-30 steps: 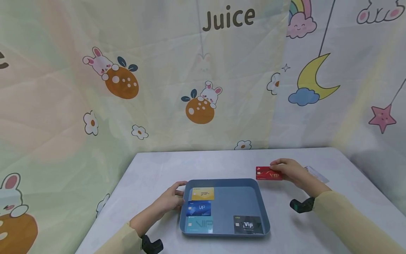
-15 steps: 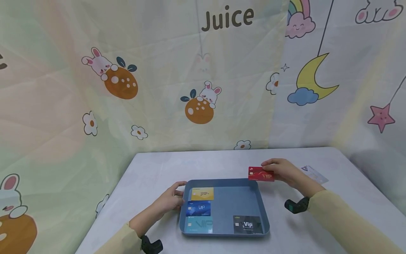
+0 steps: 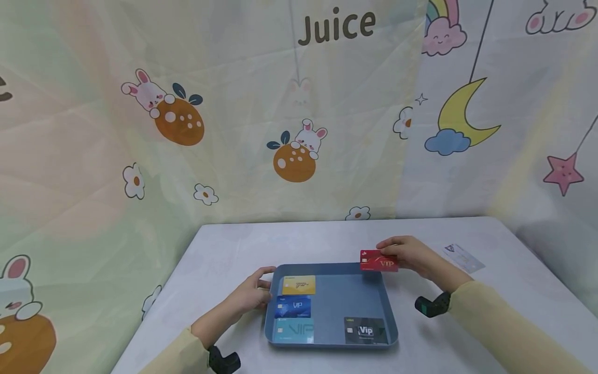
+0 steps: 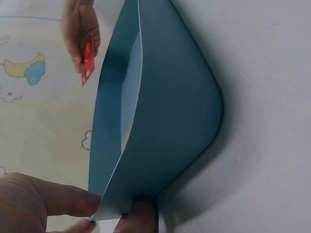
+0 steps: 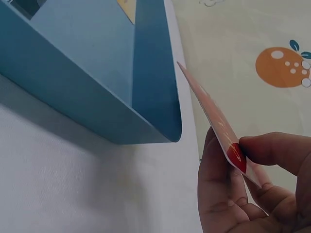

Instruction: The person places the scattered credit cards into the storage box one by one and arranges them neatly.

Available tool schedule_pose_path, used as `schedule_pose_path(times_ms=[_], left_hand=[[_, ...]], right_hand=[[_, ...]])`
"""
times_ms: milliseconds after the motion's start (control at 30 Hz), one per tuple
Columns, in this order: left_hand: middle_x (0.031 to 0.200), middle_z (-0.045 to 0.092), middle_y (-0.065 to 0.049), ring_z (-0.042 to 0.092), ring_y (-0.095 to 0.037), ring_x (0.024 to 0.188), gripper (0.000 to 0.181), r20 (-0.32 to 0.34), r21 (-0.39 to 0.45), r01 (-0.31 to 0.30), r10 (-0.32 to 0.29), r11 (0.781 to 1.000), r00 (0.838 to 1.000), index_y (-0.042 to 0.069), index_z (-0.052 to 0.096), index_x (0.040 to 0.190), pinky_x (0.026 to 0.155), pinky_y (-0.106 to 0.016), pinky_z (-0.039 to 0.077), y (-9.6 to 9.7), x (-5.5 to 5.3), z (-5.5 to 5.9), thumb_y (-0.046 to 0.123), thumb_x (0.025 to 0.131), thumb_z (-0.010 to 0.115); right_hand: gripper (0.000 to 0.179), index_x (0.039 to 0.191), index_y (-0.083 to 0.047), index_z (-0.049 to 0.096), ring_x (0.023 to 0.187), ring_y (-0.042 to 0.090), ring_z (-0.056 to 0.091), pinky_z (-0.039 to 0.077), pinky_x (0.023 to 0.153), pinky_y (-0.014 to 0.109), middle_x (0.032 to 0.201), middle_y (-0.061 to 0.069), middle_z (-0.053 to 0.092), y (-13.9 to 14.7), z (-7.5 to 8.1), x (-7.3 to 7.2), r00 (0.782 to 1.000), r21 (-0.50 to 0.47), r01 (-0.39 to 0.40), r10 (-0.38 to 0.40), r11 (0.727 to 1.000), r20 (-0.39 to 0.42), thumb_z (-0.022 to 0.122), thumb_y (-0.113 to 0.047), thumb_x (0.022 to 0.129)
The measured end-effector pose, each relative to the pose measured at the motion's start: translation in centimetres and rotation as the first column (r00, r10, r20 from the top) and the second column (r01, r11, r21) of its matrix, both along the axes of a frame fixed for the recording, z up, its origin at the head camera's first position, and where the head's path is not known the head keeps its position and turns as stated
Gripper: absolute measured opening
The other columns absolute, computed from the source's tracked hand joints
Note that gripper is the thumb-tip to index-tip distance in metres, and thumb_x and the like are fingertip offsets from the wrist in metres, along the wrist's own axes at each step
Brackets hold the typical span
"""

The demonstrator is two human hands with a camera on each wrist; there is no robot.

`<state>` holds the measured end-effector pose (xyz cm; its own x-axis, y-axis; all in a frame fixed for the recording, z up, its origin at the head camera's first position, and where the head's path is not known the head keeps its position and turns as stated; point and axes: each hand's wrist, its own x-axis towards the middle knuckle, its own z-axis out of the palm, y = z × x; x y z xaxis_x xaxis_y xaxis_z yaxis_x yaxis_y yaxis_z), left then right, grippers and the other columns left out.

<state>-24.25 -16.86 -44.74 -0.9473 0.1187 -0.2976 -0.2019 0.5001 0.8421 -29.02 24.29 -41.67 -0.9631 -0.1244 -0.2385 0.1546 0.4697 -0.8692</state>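
My right hand (image 3: 411, 255) pinches a red VIP card (image 3: 371, 261) over the far right corner of a blue-grey tray (image 3: 338, 298). In the right wrist view the thumb and fingers grip one end of the card (image 5: 214, 114), which sticks out edge-on toward the tray wall. My left hand (image 3: 252, 292) holds the tray's left side near its far corner, fingers and thumb on either side of the wall (image 4: 170, 111). Inside the tray, a yellow card (image 3: 299, 285), a blue VIP card (image 3: 293, 307) and a teal VIP card (image 3: 294, 331) form a column at left. A black Vip card (image 3: 365, 331) lies near right.
A pale, mostly white card (image 3: 464, 258) lies on the white table (image 3: 243, 244), to the right of the tray and behind my right forearm. A cartoon-printed cloth (image 3: 243, 104) hangs behind the table.
My right hand has carried the red card leftward, from beside the tray to over its far right corner. The pale card on the table shows more fully. My left hand and the tray stay put.
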Motion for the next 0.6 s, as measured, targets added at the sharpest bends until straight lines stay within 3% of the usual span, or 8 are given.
schedule_pose_path(times_ms=[267,600], left_hand=[[0.129,0.062,-0.020,0.067,-0.027,0.103,0.077,0.008,-0.010,-0.006,0.006,1.000,1.000,0.012,0.043,0.154,0.075,-0.038,0.061,0.1,-0.1,0.1,-0.003,0.082,0.064],[0.128,0.063,-0.019,0.067,-0.026,0.102,0.079,0.010,-0.006,-0.002,0.002,1.000,1.000,0.012,0.042,0.155,0.074,-0.037,0.060,0.0,-0.2,0.0,-0.003,0.080,0.063]], right_hand=[[0.053,0.139,0.004,0.057,0.118,0.038,0.061,0.061,0.093,0.040,0.143,0.031,0.053,-1.0,0.0,0.2,1.000,0.004,-0.027,0.027,1.000,0.001,0.067,-0.028,0.097],[0.044,0.133,0.003,0.062,0.107,0.027,0.064,0.061,0.092,0.039,0.137,0.027,0.060,-2.4,0.2,0.6,0.997,-0.001,-0.077,0.077,0.997,-0.012,0.066,-0.024,0.099]])
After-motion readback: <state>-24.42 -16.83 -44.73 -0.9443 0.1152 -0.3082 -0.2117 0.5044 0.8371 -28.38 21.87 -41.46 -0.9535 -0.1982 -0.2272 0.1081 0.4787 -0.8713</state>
